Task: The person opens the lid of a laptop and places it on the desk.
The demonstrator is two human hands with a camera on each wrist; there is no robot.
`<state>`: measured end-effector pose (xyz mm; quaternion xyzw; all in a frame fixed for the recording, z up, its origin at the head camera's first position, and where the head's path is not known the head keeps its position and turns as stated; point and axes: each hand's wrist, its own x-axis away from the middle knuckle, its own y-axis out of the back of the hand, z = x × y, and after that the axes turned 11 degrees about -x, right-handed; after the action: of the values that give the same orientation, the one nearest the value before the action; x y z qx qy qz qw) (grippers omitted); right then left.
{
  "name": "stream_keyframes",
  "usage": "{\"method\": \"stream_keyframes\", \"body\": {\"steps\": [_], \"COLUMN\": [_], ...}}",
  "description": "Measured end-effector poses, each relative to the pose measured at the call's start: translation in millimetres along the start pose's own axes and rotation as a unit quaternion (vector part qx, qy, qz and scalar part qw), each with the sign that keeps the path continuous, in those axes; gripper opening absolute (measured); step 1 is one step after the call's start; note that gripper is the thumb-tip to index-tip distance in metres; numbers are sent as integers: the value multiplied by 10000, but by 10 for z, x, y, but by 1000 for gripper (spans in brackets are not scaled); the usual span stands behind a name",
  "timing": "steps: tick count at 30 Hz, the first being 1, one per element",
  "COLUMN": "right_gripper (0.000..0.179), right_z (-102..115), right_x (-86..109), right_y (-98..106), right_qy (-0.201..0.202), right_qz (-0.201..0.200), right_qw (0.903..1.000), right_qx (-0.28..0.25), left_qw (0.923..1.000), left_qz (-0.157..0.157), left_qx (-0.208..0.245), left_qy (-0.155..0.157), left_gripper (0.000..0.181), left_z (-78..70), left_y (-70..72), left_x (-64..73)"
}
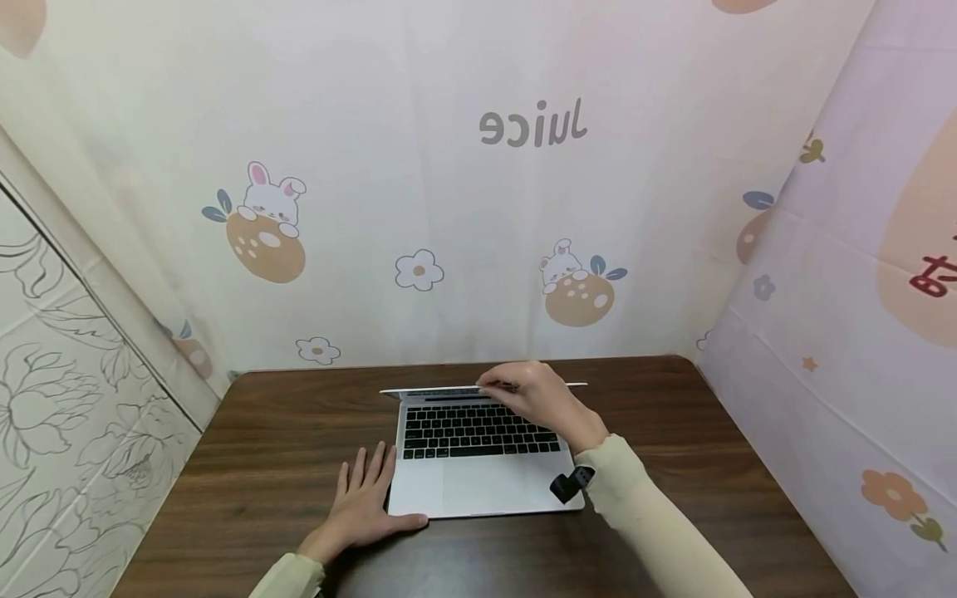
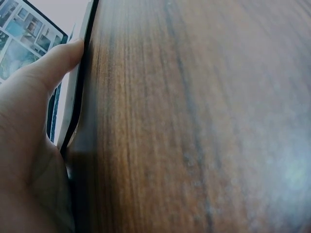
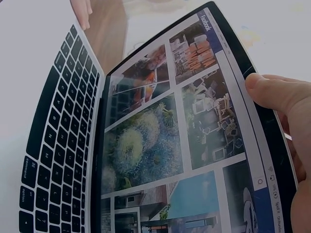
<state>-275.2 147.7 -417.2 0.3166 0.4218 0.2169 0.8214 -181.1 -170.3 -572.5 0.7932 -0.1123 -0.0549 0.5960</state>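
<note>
A silver laptop [image 1: 493,490] with black keys lies on the table, its lid raised and seen nearly edge-on in the head view. My right hand [image 1: 542,399] pinches the lid's top edge near its middle, the thumb [image 3: 267,90] on the black screen border and the other fingers behind. The lit screen [image 3: 146,131] shows a grid of pictures in the right wrist view. At the laptop's front left corner rests my left hand [image 1: 362,507], fingers straight and spread along its left side. Its thumb [image 2: 60,60] lies against the front edge of the base.
The dark wooden table [image 1: 299,432] reaches back to a pale printed curtain [image 1: 351,191]. More printed cloth [image 1: 845,332] hangs on the right, and a white panel with flower line drawings [image 1: 67,415] stands on the left. A small black device [image 1: 571,483] sits on my right wrist.
</note>
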Motion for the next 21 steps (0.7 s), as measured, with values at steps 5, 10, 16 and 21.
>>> {"method": "stream_keyframes", "body": {"steps": [5,10,16,21], "right_gripper": [10,9,9,7], "right_z": [-4,-30,-64,-84], "right_x": [-23,-45,-82,-119], "right_y": [16,29,46,65], "right_qy": [3,4,-191,-359], "right_qz": [-12,6,99,155], "right_qw": [10000,10000,9997,9990], "right_qx": [-51,-63,-114,-211], "left_qw": [9999,10000,10000,9998], "left_qz": [-94,-68,40,47], "left_qx": [-30,58,-19,-135], "left_qy": [25,31,71,100], "left_gripper": [132,131,133,134], "left_z": [20,8,19,23], "left_y": [-40,-22,-38,-42], "left_x": [-7,-5,-20,-26]}}
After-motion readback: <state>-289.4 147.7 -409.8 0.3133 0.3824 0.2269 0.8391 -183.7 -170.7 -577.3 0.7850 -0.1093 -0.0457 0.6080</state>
